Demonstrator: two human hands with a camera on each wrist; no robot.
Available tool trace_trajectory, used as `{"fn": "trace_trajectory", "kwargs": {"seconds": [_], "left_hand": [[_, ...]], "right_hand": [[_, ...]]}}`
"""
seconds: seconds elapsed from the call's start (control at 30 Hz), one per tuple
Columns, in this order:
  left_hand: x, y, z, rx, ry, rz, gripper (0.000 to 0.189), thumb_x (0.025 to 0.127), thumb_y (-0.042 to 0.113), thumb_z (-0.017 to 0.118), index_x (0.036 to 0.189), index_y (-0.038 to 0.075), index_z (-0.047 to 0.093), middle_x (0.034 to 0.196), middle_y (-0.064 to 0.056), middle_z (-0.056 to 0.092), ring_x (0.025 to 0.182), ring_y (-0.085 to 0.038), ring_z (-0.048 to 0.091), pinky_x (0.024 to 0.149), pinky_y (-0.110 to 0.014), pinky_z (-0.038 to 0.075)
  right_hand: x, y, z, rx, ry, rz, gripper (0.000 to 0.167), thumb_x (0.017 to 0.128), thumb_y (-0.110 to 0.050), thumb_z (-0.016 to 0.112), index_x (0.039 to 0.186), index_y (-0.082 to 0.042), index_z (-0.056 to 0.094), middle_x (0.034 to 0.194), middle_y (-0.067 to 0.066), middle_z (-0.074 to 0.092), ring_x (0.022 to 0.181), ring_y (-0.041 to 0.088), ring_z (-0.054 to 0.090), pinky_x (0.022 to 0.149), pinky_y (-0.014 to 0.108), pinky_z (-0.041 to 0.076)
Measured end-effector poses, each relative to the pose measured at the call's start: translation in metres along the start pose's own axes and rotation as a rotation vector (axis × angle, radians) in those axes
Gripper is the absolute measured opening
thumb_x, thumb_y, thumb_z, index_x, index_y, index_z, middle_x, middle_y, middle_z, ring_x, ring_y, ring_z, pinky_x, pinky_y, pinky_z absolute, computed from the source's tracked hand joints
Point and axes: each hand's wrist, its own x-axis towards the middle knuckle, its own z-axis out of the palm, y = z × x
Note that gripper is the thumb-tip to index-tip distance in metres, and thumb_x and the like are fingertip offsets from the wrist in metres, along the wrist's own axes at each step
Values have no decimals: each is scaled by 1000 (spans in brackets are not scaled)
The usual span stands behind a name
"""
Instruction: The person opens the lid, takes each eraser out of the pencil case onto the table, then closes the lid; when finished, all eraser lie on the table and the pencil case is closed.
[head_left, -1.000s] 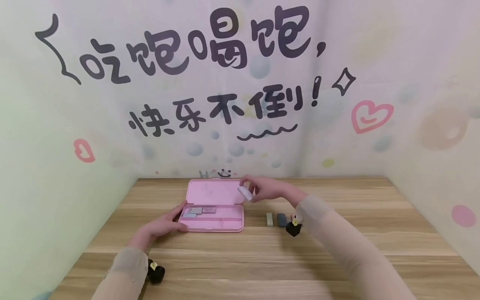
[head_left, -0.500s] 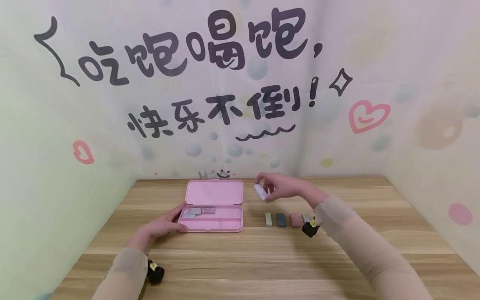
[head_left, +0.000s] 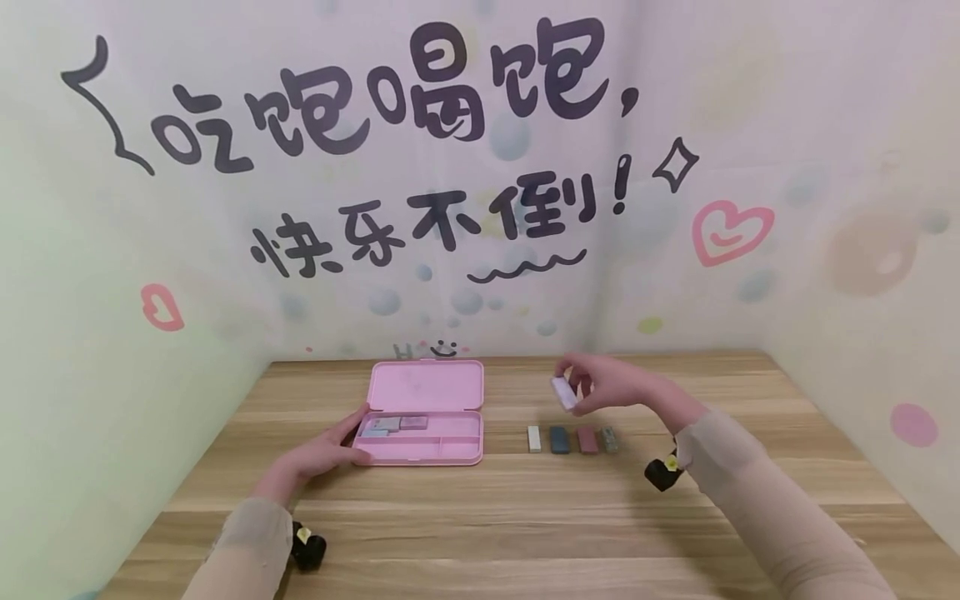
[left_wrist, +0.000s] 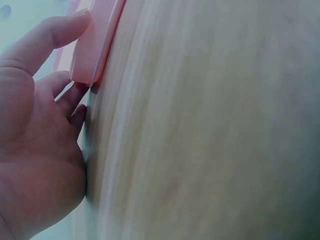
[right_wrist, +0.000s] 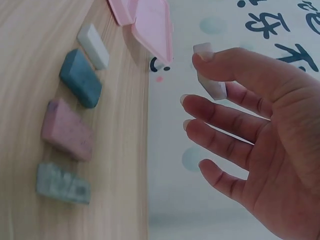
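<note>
A pink pencil case [head_left: 426, 386] lies with its lid folded back on the table. My left hand [head_left: 322, 454] grips its left end, thumb on the front corner and fingers along the side. Several small eraser-like blocks [head_left: 414, 423] rest in its rear compartment. Above the table, right of the case, my right hand [head_left: 611, 385] pinches a whitish eraser [right_wrist: 216, 89] between thumb and index finger; the other fingers are spread. Below it stand a white eraser [right_wrist: 93, 46], a dark blue eraser [right_wrist: 80, 78], a pink eraser [right_wrist: 67, 131] and a grey-green patterned eraser [right_wrist: 62, 184] in a row.
The wooden table [head_left: 480, 533] meets a printed cloth wall [head_left: 420, 308] at its back edge, close behind the open lid. Side walls stand at left and right. Each wrist carries a black camera mount [head_left: 662, 473].
My right hand has moved right, away from the case's lid, with the whitish eraser in its fingers. The row of erasers is now uncovered. My left hand stays on the case.
</note>
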Motion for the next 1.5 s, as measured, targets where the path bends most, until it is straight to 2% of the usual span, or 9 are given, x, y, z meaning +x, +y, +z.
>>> {"fn": "trace_trajectory", "kwargs": {"seconds": [0.33,0.6,0.77,1.0,1.27,1.5], "left_hand": [[0,-1,0,-18,-9,4,101,83,25,75,156,11,7,157,-29,4,141,-49,7,109,-64,9],[0,0,0,-16,-10,-12,101,83,28,74,157,13,6,157,-28,3,142,-48,6,110,-64,8],[1,0,0,-22,-12,-12,101,83,27,74,157,12,6,157,-28,3,142,-48,6,110,-64,8],[0,1,0,-32,-20,-6,100,84,25,74,157,11,6,157,-29,2,141,-49,5,109,-65,7],[2,0,0,-55,-25,-9,101,83,24,74,157,13,6,157,-28,1,141,-48,4,109,-64,6],[2,-1,-1,-44,-22,-3,102,84,25,74,157,13,5,157,-28,0,141,-49,3,109,-65,6]], "right_hand": [[-35,36,1,45,45,0,45,77,-10,79,115,-9,55,94,3,63,80,20,57,65,32,50],[-60,61,7,39,67,52,46,76,-17,80,114,-8,56,96,4,63,82,19,58,67,30,49],[-72,71,11,105,82,49,46,76,-12,80,114,-4,54,95,6,62,83,20,58,69,29,49],[-84,79,14,198,88,64,47,76,-7,78,115,1,53,98,11,61,85,22,59,68,28,50],[-89,87,19,215,81,113,48,77,-9,77,117,1,52,99,11,60,87,23,58,70,29,51],[-90,94,21,233,69,122,49,78,-9,77,117,3,51,100,12,60,89,24,59,71,29,51]]}}
